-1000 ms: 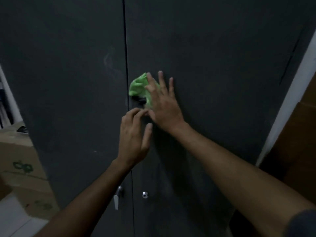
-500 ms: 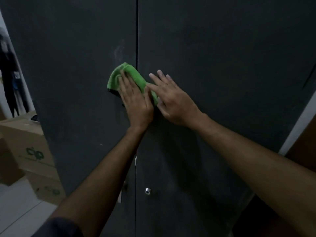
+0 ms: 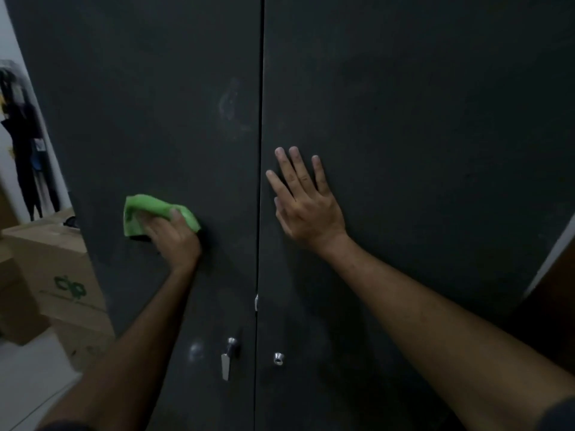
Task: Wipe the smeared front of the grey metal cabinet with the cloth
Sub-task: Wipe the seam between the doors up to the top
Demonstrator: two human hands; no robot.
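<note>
The grey metal cabinet [image 3: 404, 119] fills the view, its two doors meeting at a vertical seam. My left hand [image 3: 175, 239] holds the green cloth [image 3: 137, 213] against the left door, at mid height. The cloth folds over my fingertips and hides them. My right hand [image 3: 306, 203] lies flat on the right door just beside the seam, fingers spread and pointing up. A pale smear [image 3: 228, 102] shows on the left door above the cloth, near the seam. Another faint smudge [image 3: 196, 349] sits low on that door.
A metal lever handle [image 3: 226, 362] hangs on the left door near the bottom, with a round lock [image 3: 278, 358] on the right door beside it. Cardboard boxes [image 3: 56, 275] stand on the pale floor to the left. Dark clothes [image 3: 21, 144] hang further back on the left.
My left hand has carried the cloth from the seam leftward and down across the left door. My right hand has let go of the cloth and stays flat on the right door.
</note>
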